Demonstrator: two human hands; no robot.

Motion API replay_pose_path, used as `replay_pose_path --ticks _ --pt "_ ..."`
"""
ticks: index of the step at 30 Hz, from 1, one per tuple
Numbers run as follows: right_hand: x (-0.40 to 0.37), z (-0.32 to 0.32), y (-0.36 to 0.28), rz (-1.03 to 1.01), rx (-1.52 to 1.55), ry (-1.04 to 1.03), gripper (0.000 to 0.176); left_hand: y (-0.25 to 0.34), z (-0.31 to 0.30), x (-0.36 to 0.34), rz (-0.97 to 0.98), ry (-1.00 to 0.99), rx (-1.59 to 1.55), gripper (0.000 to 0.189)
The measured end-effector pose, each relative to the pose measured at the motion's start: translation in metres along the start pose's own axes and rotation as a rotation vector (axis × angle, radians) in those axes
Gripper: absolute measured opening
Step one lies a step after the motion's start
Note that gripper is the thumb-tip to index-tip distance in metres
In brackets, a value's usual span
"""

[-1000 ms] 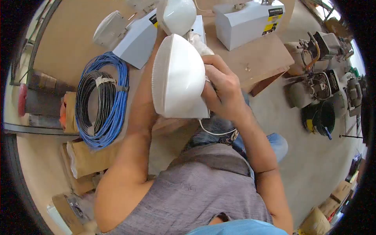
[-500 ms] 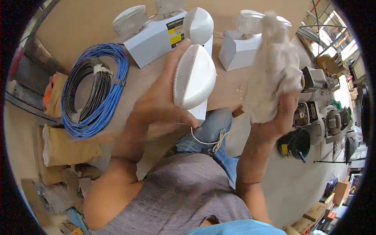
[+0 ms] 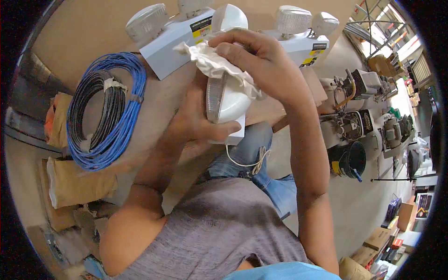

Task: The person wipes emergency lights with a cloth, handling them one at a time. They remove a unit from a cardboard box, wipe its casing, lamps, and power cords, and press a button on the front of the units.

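Observation:
A white emergency light's lamp head, with a ribbed clear lens on its left side, is in front of my body. My left hand grips it from the lens side, thumb below and fingers partly behind it. My right hand pinches a crumpled white cloth, which lies against the top of this lamp head and covers part of it. Below, the light's white box shows in part, and a thin white cord hangs from it. Another lamp head rises just beyond the cloth.
Two more emergency lights, one white box at back left and another at back right, stand on the wooden table. Blue and black cable coils lie left. A black bucket and machinery stand on the floor at right.
My right hand has swung left and brought the cloth from the right side onto the lamp head. My left hand still grips the light in nearly the same place.

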State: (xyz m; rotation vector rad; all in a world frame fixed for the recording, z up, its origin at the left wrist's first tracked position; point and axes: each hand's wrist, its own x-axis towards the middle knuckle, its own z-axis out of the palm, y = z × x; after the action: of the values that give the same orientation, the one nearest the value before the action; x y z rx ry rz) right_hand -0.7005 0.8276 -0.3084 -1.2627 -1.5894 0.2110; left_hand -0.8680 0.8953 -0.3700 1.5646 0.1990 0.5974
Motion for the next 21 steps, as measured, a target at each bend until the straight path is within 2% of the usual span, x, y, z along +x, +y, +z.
replay_pose_path --ticks 1,2,3,5,6,9,10,11,13,14,15,17,19,21 --pt "0.001 0.0 -0.001 0.063 -0.023 0.01 0.023 -0.001 0.0 0.0 0.031 0.011 0.004 0.106" --pt "-0.003 0.003 -0.003 -0.073 -0.083 0.063 0.021 -0.001 -0.001 0.002 0.031 0.014 0.003 0.106" --pt "-0.012 0.009 -0.01 -0.069 -0.08 0.059 0.021 -0.002 -0.006 0.001 0.056 0.03 -0.003 0.106" --pt "-0.027 0.022 -0.022 -0.228 0.034 0.113 0.019 -0.008 -0.008 0.019 0.102 0.064 -0.015 0.107" --pt "-0.027 0.019 -0.019 -0.233 0.027 0.112 0.018 -0.009 -0.01 0.016 0.122 0.076 -0.019 0.108" --pt "-0.012 0.014 -0.005 -0.165 0.03 0.143 0.017 -0.011 -0.006 0.006 0.16 0.086 -0.02 0.109" --pt "-0.011 0.01 -0.003 -0.031 -0.011 0.098 0.015 -0.01 -0.006 0.006 0.176 0.078 -0.017 0.11" --pt "-0.01 0.011 0.009 -0.015 -0.004 0.122 0.015 -0.01 -0.006 0.003 0.185 0.07 -0.013 0.11" --pt "-0.017 0.028 0.041 -0.066 0.174 0.394 0.029 -0.011 -0.005 0.0 0.194 0.059 0.0 0.111" --pt "-0.031 0.038 0.056 0.054 0.278 0.349 0.042 -0.008 -0.005 -0.012 0.204 0.054 0.007 0.112" --pt "-0.039 0.04 0.054 0.065 0.287 0.368 0.042 -0.01 -0.003 -0.008 0.215 0.052 0.012 0.112" --pt "-0.058 0.043 0.046 0.096 -0.029 0.41 0.046 -0.015 -0.003 -0.004 0.245 0.063 0.012 0.113" --pt "-0.07 0.04 0.049 0.136 0.046 0.384 0.051 -0.018 -0.002 -0.003 0.269 0.074 0.011 0.114" --pt "-0.082 0.03 0.043 0.133 -0.054 0.266 0.049 -0.023 -0.002 0.008 0.305 0.075 0.006 0.115"
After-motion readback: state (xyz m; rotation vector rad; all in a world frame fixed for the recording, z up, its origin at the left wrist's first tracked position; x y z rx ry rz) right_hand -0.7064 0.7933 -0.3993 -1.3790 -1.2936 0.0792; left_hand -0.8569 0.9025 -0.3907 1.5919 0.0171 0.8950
